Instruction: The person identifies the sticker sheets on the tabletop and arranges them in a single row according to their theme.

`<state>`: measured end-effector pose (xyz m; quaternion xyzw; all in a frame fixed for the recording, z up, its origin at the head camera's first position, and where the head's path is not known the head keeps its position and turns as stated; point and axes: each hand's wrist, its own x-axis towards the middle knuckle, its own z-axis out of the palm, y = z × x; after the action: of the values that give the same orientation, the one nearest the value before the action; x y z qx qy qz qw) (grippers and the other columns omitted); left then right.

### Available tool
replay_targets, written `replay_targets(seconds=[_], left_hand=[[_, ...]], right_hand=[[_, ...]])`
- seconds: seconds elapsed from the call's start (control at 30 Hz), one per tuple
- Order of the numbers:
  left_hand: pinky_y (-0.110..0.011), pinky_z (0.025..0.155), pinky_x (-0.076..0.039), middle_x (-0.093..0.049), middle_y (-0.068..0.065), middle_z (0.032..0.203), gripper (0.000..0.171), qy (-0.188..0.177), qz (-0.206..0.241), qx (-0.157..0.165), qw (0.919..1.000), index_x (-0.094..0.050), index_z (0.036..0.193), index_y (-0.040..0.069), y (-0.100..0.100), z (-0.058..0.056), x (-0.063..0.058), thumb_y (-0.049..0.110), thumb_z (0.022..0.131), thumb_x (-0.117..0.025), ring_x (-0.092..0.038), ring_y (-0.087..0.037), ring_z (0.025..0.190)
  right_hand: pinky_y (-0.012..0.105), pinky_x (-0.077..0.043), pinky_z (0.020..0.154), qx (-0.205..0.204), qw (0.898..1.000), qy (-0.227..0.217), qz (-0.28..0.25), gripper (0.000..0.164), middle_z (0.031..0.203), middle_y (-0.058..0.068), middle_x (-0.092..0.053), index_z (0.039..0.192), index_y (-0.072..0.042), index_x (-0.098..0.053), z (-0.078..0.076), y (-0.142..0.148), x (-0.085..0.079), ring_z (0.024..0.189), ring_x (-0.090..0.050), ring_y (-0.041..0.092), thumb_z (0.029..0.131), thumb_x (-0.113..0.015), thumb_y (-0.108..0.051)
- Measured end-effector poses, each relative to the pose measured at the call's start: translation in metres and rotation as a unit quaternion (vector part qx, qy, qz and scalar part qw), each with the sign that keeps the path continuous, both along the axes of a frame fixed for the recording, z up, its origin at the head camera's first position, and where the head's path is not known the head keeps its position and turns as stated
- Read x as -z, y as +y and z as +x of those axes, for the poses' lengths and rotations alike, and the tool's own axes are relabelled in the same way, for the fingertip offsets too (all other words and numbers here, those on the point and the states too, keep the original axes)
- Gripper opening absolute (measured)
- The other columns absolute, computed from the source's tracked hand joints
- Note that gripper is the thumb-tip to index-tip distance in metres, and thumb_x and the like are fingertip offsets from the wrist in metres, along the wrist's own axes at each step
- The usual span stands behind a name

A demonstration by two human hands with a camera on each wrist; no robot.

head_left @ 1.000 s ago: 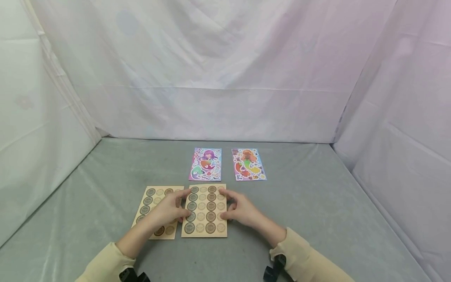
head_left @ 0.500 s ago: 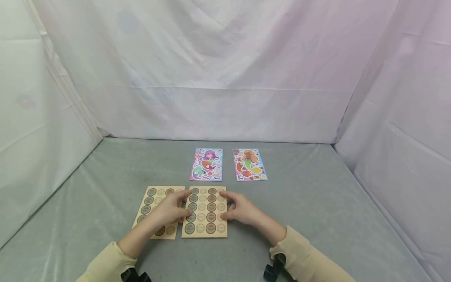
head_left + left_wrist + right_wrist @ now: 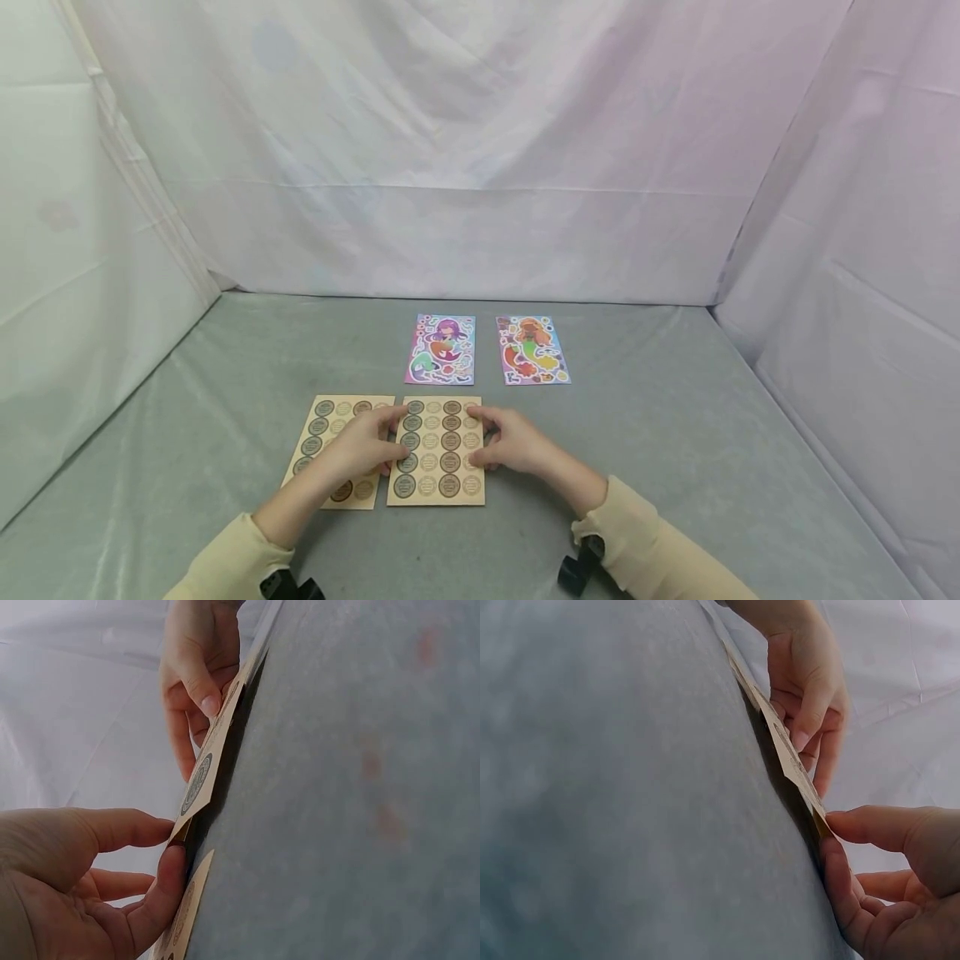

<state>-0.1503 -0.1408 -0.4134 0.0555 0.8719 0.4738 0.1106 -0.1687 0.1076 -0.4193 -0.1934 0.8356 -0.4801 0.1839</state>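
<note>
Between both hands is a tan sheet of round stickers [image 3: 438, 442], printed with rows of dark and pale circles. My left hand [image 3: 363, 443] pinches its left edge, thumb on top and fingers curled beneath. On the opposite edge my right hand [image 3: 517, 446] pinches in the same way. Both wrist views show the sheet [image 3: 206, 769] raised slightly, with a dark gap under it. A second tan sticker sheet [image 3: 315, 437] lies flat to the left, partly hidden under my left hand and forearm.
Two colourful mermaid sticker sheets, one pink-purple [image 3: 441, 350] and one blue-orange [image 3: 533, 351], lie farther back, side by side. A grey cloth covers the table [image 3: 675, 467]. White curtains [image 3: 480, 167] stand at the back and both sides.
The far edge of the held sticker sheet has come slightly nearer and lower since one second ago. Both hands keep their hold almost in place.
</note>
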Motion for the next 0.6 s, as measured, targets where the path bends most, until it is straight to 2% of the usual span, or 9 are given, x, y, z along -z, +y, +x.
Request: replay_targets(seconds=[0.3, 0.6], left_hand=[[-0.027, 0.043, -0.045, -0.050, -0.008, 0.085, 0.063, -0.002, 0.005, 0.006, 1.0000, -0.049, 0.136, -0.005, -0.0002, -0.0008, -0.0009, 0.000, 0.078, -0.073, -0.053, -0.016, 0.049], [-0.027, 0.041, -0.046, -0.051, -0.007, 0.075, 0.059, -0.008, -0.004, -0.005, 0.9999, -0.051, 0.135, -0.003, 0.0004, 0.0001, -0.0037, 0.001, 0.079, -0.072, -0.052, -0.015, 0.048]], right_hand=[[0.027, -0.049, 0.048, 0.008, 1.000, 0.000, 0.007, 0.069, 0.082, 0.005, -0.056, 0.137, 0.004, -0.047, 0.0005, -0.0031, -0.0019, 0.053, -0.056, 0.011, 0.075, -0.077, -0.001], [0.023, -0.040, 0.044, 0.017, 1.000, -0.006, 0.026, 0.067, 0.070, 0.003, -0.055, 0.137, 0.001, -0.049, 0.0027, -0.0046, -0.0032, 0.048, -0.050, 0.011, 0.076, -0.078, -0.004]])
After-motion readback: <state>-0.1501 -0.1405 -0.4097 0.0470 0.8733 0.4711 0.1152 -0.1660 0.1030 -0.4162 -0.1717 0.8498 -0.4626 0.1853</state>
